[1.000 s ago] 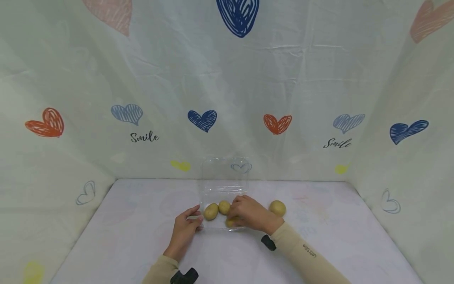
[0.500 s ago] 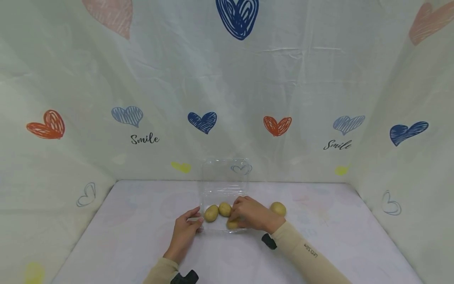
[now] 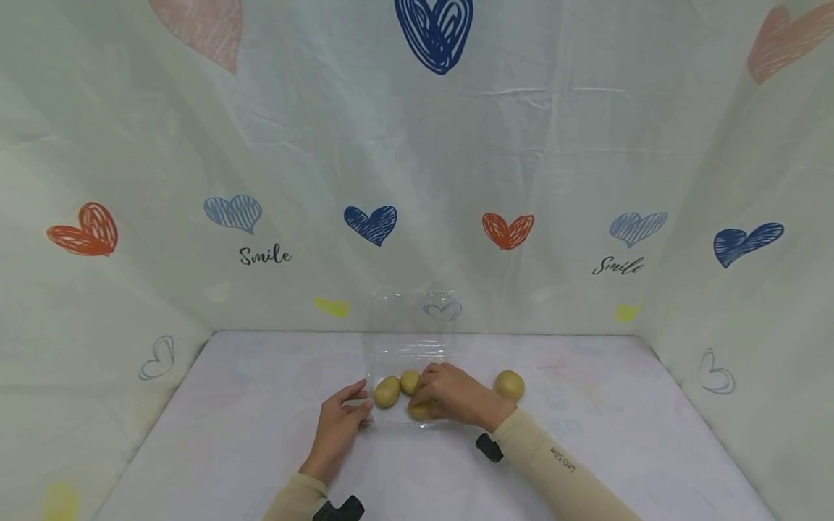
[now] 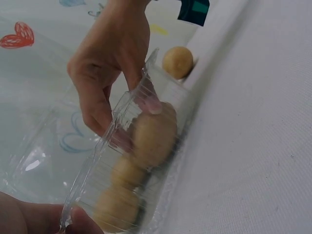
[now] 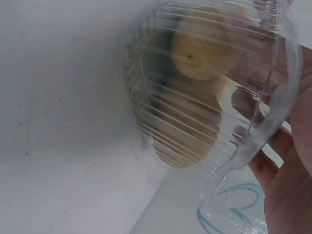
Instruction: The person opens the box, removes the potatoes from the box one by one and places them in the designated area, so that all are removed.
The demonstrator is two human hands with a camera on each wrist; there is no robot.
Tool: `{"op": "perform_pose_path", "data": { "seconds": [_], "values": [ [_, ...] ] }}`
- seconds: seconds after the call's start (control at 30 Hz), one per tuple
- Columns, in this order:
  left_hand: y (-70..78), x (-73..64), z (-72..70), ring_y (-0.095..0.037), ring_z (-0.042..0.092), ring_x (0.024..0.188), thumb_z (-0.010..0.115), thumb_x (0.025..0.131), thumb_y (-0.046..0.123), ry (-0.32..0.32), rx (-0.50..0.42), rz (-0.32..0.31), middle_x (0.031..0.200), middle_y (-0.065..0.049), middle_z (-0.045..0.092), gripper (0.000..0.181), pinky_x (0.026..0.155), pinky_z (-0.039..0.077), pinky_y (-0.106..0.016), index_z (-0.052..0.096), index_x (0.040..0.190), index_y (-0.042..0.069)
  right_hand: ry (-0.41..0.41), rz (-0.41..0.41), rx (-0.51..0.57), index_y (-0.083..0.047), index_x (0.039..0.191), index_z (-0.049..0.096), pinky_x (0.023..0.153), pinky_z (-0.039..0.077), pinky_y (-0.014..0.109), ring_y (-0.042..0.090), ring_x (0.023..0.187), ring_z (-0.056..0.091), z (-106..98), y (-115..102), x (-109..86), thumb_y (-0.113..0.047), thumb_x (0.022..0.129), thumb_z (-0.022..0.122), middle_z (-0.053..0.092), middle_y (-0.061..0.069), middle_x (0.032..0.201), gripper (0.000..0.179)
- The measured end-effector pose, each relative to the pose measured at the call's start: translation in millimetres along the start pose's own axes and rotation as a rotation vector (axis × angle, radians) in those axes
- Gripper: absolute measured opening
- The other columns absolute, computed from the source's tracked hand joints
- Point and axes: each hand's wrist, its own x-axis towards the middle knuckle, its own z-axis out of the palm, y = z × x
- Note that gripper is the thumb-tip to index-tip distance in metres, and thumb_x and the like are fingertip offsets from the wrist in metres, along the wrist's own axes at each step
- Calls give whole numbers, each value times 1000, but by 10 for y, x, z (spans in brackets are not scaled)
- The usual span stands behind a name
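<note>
Three potatoes sit in a clear plastic clamshell container [image 3: 397, 420], whose lid [image 3: 407, 318] stands raised at the back. My right hand [image 3: 449, 394] reaches into its right side and holds the front potato [image 3: 420, 411] by thumb and fingers; in the left wrist view this potato [image 4: 156, 136] shows through the ribbed wall. A left potato [image 3: 386, 392] and a back potato [image 3: 410, 381] lie beside it. My left hand [image 3: 342, 420] is at the container's left edge, pinching the rim between thumb and finger in the left wrist view.
One loose potato [image 3: 510, 386] lies on the white tabletop [image 3: 586, 434], right of the container and just behind my right wrist. A pale cloth backdrop [image 3: 560, 166] printed with hearts rises behind the table and along both sides.
My right hand has shifted slightly left inside the container, taking the front potato with it and covering more of the back one. My left hand stays where it was.
</note>
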Motion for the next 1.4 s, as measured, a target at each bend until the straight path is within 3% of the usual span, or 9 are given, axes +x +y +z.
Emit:
{"op": "perform_pose_path", "data": {
  "seconds": [0.27, 0.57, 0.93, 1.4],
  "values": [
    [-1, -8, 0, -17, 62, 85, 66, 97, -8, 2, 13, -18, 125, -28, 59, 48, 68, 60, -23, 53, 143, -16, -2, -41, 21, -22, 106, 86, 90, 51, 26, 13, 105, 64, -63, 1, -2, -24, 87, 88, 78, -10, 105, 19],
    [20, -3, 10, -16, 62, 86, 67, 97, -7, -1, 18, -14, 126, -27, 59, 49, 69, 61, -25, 53, 144, -16, -77, -32, 16, -23, 110, 84, 99, 52, 28, 12, 112, 64, -83, 17, 37, -23, 89, 87, 78, -13, 114, 21],
    [12, -10, -6, -17, 63, 83, 66, 97, -8, -1, 7, 0, 123, -27, 60, 48, 68, 60, -24, 53, 142, -17, -104, -25, 65, -22, 111, 82, 95, 51, 27, 11, 109, 64, -74, 31, 86, -20, 89, 88, 77, -17, 107, 23],
    [12, -1, -5, -16, 63, 84, 66, 99, -4, -14, 19, -3, 125, -27, 59, 48, 68, 59, -23, 53, 143, -16, -142, -26, 48, -24, 119, 82, 106, 50, 31, 14, 121, 61, -19, 67, 93, -19, 89, 88, 76, -15, 119, 31]
  ]
}}
